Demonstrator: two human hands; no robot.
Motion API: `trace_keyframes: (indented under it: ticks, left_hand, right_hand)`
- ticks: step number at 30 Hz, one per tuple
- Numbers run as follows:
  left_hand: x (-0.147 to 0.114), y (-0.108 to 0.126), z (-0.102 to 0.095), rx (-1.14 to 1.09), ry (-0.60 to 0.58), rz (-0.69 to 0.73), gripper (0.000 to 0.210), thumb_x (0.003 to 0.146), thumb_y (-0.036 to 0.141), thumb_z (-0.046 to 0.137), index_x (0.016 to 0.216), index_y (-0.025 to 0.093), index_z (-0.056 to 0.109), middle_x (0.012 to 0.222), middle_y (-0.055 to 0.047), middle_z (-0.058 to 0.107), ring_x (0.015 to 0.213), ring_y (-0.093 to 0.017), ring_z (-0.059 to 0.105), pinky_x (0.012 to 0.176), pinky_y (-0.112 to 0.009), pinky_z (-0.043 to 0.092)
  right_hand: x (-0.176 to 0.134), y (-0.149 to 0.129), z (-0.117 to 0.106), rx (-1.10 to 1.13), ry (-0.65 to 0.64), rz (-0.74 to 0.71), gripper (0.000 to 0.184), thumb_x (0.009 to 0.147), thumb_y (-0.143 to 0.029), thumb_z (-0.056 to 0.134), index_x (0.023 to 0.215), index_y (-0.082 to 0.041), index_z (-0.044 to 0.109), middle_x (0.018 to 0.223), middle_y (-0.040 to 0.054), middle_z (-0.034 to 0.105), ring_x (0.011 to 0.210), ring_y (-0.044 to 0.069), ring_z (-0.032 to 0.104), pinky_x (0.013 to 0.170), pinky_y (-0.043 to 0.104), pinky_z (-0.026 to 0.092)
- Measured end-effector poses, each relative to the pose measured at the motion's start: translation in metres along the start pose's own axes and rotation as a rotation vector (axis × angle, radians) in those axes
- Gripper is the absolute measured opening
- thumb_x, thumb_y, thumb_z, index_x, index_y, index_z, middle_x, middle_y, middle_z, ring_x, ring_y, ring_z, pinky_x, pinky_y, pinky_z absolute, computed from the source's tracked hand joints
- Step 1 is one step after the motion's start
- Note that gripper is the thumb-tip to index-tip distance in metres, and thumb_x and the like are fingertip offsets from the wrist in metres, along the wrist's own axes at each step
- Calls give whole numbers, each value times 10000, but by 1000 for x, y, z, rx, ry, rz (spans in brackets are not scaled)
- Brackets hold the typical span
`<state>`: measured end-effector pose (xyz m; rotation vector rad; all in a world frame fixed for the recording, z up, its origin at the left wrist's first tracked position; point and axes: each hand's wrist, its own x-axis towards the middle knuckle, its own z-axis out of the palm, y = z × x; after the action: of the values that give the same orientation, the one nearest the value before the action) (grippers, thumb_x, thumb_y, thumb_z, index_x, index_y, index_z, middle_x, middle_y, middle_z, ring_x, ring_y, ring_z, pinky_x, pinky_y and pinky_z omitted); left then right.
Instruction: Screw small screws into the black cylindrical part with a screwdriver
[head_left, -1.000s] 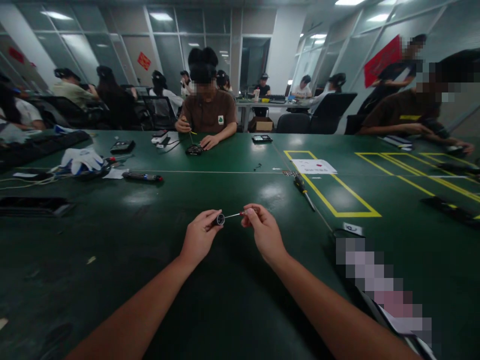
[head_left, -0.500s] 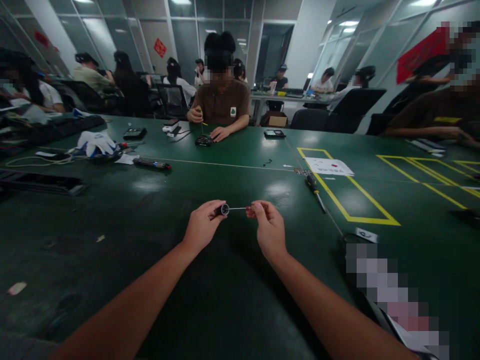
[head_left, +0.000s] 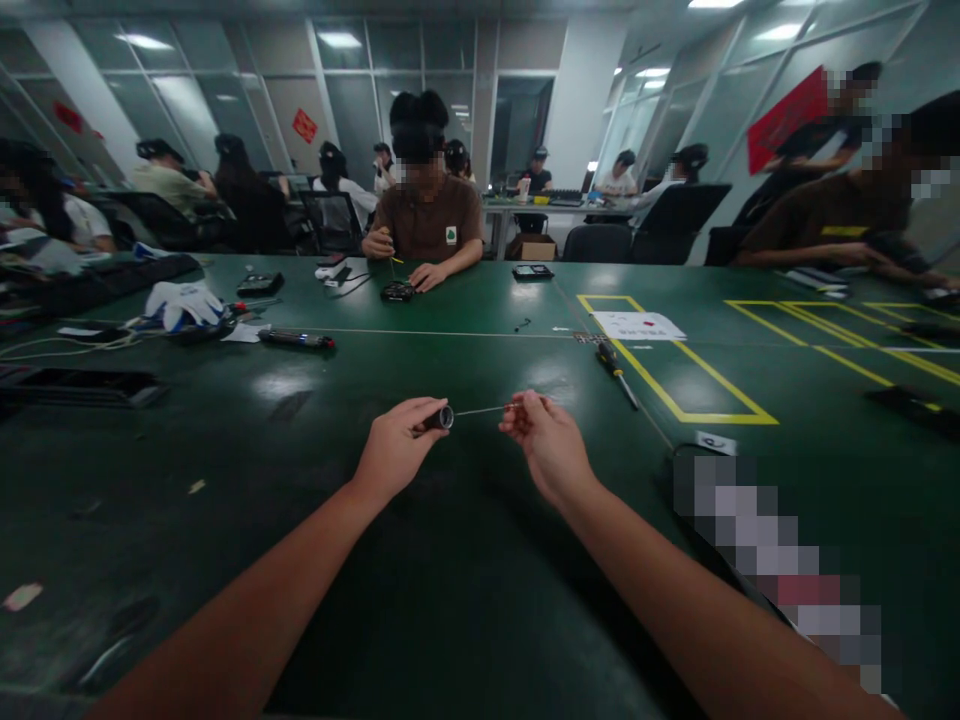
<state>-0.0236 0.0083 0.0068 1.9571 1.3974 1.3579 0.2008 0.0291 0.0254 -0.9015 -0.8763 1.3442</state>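
Note:
My left hand (head_left: 396, 445) is closed around a short dark tube (head_left: 433, 418) with a silver rim, its round end turned to the right. Between the thumb and fingers of my right hand (head_left: 551, 440) is a thin screwdriver (head_left: 484, 410) with a reddish handle, mostly covered by the fingers. Its slim metal shaft points left and its tip meets the tube's rim; whether it reaches inside I cannot tell. Both hands are above the green table (head_left: 450, 560).
A yellow-and-black screwdriver (head_left: 616, 373) lies beyond my right hand, near a white paper (head_left: 637, 325) and yellow tape lines. Farther left are a dark pen-like tool (head_left: 296, 339) and white gloves (head_left: 182, 305). A co-worker (head_left: 427, 215) sits opposite, handling a small black device (head_left: 397, 290).
My hands are slightly farther apart, with more of the screwdriver's shaft showing. The shaft now slopes up a little toward my right hand. The whole view has shifted slightly.

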Motion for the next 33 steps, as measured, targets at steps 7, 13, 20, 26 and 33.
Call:
trace_keyframes:
  ticks: [7,13,20,26,33]
  left_hand:
    - [-6,7,7,-118,-54,-52,415,797,111,749,1193,232,742,1250,-72,712,1027,-195,718,957,-408,613]
    - [-9,11,11,-178,-59,-91,424,775,101,775,1179,223,745,1237,-61,712,1015,-185,725,947,-371,615]
    - [-8,9,13,-175,-68,-107,431,750,83,777,1159,217,752,1228,-69,720,1009,-200,733,937,-394,622]
    - [-8,12,10,-126,-68,-109,413,756,80,761,1145,219,759,1223,-70,717,1022,-212,725,933,-406,621]
    - [-8,7,9,-143,-78,-108,405,778,98,743,1165,217,747,1239,-70,705,1016,-205,723,945,-409,611]
  right_hand:
    - [-26,-1,2,-195,-38,-174,266,920,-485,649,959,-224,681,860,26,704,784,178,670,797,359,540]
    - [-25,6,-4,-303,-44,-244,256,950,-474,614,980,-225,666,865,27,703,787,181,667,792,357,527]
    - [-30,2,-4,-372,-99,-296,243,968,-475,586,988,-244,658,751,-7,654,673,167,607,694,330,495]
    - [-34,-1,-3,-315,-215,-246,273,945,-515,607,914,-257,691,722,-12,600,645,163,562,631,315,457]
    - [-31,4,-4,-238,-86,-191,179,906,-409,664,988,-250,676,804,0,675,738,178,622,730,329,496]
